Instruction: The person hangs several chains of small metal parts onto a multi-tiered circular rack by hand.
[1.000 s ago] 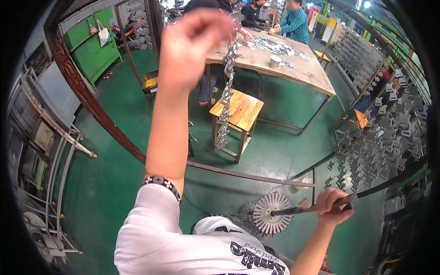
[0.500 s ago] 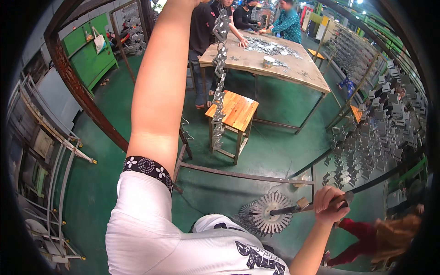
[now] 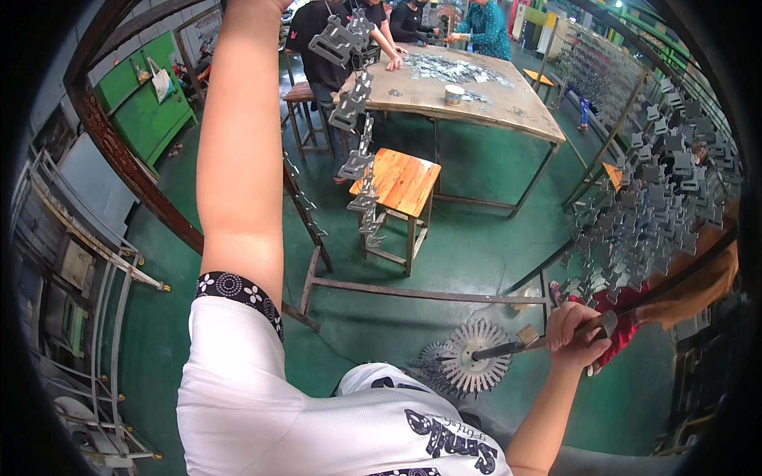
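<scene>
My left arm reaches straight up; only the base of my left hand shows at the upper edge, its fingers out of sight. Beside that arm hangs a string of grey metal brackets, running down in front of a wooden stool. My right hand is closed around a dark rod at the lower right. At the rod's inner end sits a round stack of flat, slotted metal pieces, fanned out like spokes. A small brown block lies against the rod next to my fingers.
A dark metal frame crosses ahead of me. Beyond it stand a wooden-topped stool and a worktable with scattered metal pieces and several people around it. Dense hanging brackets fill the right; a person in red trousers is behind them.
My left arm has shifted left, and the bracket string has swung and twisted, its upper part now farther left. My right hand keeps its grip on the rod. The person in red trousers has moved.
</scene>
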A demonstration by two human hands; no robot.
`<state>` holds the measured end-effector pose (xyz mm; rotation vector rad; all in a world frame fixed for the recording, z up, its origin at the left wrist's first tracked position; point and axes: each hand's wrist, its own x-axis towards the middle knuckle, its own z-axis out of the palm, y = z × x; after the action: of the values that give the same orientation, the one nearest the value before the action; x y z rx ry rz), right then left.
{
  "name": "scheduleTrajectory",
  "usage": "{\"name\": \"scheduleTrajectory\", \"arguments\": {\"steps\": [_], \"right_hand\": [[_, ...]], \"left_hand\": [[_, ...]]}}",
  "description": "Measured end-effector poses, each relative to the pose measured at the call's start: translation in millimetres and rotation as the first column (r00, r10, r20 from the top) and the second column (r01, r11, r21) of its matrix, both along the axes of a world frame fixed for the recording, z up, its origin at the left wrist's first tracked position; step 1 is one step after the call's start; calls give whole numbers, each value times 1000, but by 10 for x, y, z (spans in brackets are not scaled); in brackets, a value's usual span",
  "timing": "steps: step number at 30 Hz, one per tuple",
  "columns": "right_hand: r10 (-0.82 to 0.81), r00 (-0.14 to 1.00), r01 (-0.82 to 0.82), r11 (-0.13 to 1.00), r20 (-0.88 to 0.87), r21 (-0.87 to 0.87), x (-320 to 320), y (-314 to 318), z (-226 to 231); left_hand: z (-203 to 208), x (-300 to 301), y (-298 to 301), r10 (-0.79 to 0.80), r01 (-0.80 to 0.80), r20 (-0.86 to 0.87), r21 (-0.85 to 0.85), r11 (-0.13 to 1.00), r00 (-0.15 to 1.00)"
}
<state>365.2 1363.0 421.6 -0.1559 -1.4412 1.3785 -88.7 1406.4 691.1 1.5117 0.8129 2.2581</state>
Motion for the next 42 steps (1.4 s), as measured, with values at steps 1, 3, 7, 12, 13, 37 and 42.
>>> {"name": "scheduleTrajectory", "arguments": {"steps": [1,3,7,12,13,37,42], "right_hand": [[-1,1000,1,1000,-1,-3,-4,0,6],[-8,1000,8,1000,-8,-8,-10,-2,13],[-16,1000,16,1000,-7,-23,-25,5,10],[-5,1000,1,993,-30,-119,-31,-22,19],[-22,1000,19,992,-21,-125,-34,-25,1],[-311,946,318,945,88,-81,-120,-70,68],[-320,942,328,942,103,-71,-110,-54,87]], "left_hand": [[-9,-14,-19,-19,19,16,-12,1000,1000],[-37,31,-59,-36,37,33,-29,999,999],[-207,136,-150,-15,18,69,-48,999,997],[-544,377,-397,17,-15,18,-109,994,1000],[-691,370,-358,0,4,27,-115,993,1000],[-5001,1669,-795,-574,419,95,-780,464,813],[-5712,2039,-842,-631,430,102,-814,392,769]]}}
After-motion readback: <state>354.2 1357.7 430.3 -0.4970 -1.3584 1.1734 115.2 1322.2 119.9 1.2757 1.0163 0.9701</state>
